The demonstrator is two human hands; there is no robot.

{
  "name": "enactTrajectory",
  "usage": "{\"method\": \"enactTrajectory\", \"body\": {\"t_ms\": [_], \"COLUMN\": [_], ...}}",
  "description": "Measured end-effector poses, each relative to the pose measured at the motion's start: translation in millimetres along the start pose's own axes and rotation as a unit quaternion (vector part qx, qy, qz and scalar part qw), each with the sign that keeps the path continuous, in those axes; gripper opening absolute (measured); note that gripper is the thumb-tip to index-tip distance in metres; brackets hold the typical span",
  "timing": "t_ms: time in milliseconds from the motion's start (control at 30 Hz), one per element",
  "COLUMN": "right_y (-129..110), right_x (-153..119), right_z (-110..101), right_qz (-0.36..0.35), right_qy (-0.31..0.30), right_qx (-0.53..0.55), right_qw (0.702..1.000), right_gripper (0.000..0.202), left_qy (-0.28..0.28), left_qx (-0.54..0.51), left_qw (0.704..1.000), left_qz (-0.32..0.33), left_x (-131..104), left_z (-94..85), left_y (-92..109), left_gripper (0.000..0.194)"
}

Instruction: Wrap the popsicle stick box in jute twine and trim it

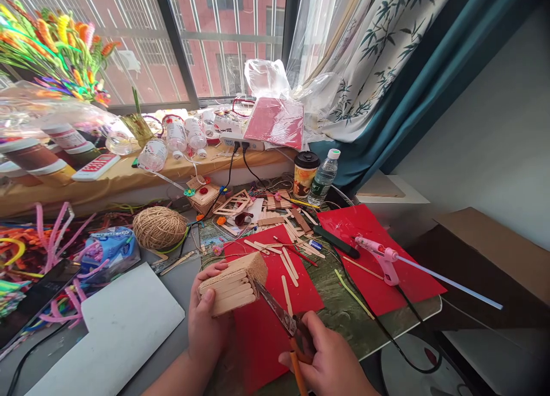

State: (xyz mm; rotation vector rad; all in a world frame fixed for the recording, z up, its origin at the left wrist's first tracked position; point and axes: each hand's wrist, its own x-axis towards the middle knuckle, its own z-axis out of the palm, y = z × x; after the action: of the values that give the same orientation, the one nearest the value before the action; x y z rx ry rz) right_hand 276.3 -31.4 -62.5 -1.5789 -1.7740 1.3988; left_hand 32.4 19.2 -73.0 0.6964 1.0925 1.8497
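Observation:
My left hand [209, 316] is closed around a small box made of popsicle sticks [232, 290], tilted above a red sheet [266, 333]. Twine or a similar coarse tan material covers the box's right side. In my right hand [329, 350] is a pair of scissors [281, 318] with orange handles. Their blades point up and left, with the tips at the right edge of the box. Whether the tips touch it or cut anything I cannot tell. Loose popsicle sticks [289, 267] lie on the red sheet just beyond.
A pink glue gun [384, 258] with a long glue stick rests on another red sheet [412, 278] at right, its cord trailing off the table edge. Behind stand a lidded cup [305, 175] and a water bottle [325, 178]. A twine ball [158, 227] and white board [124, 333] lie left.

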Motion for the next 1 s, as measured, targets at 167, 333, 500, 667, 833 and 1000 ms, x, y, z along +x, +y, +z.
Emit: {"method": "enactTrajectory", "body": {"t_ms": [167, 333, 500, 667, 833, 1000], "right_y": [0.6, 1.7, 4.1, 10.6, 3.3, -2.0], "right_x": [1.3, 2.3, 2.9, 3.2, 2.6, 2.1], "right_z": [0.4, 0.7, 1.0, 0.7, -4.2, -6.4], "right_qz": [0.0, 0.008, 0.016, 0.013, 0.011, 0.024], "right_qy": [0.002, 0.005, 0.012, 0.023, 0.025, 0.019], "right_qx": [-0.011, -0.012, -0.016, -0.023, -0.052, -0.044], "right_qw": [1.0, 1.0, 1.0, 0.999, 0.998, 0.999], "right_gripper": [0.043, 0.043, 0.041, 0.042, 0.039, 0.036], "left_qy": [-0.001, -0.005, -0.005, 0.0, 0.002, 0.001], "left_qx": [-0.001, 0.0, 0.003, 0.0, 0.004, 0.006], "left_qw": [1.0, 1.0, 1.0, 1.0, 1.0, 1.0], "left_qz": [-0.004, -0.007, -0.013, -0.013, -0.015, -0.021], "left_x": [-0.5, -0.6, -0.7, -0.1, -0.8, -0.4], "left_z": [1.3, -0.1, -0.3, 0.9, -0.8, -0.8], "left_y": [0.8, 0.5, 0.5, 0.6, -0.4, 0.3], "left_gripper": [0.027, 0.026, 0.028, 0.031, 0.03, 0.028]}}
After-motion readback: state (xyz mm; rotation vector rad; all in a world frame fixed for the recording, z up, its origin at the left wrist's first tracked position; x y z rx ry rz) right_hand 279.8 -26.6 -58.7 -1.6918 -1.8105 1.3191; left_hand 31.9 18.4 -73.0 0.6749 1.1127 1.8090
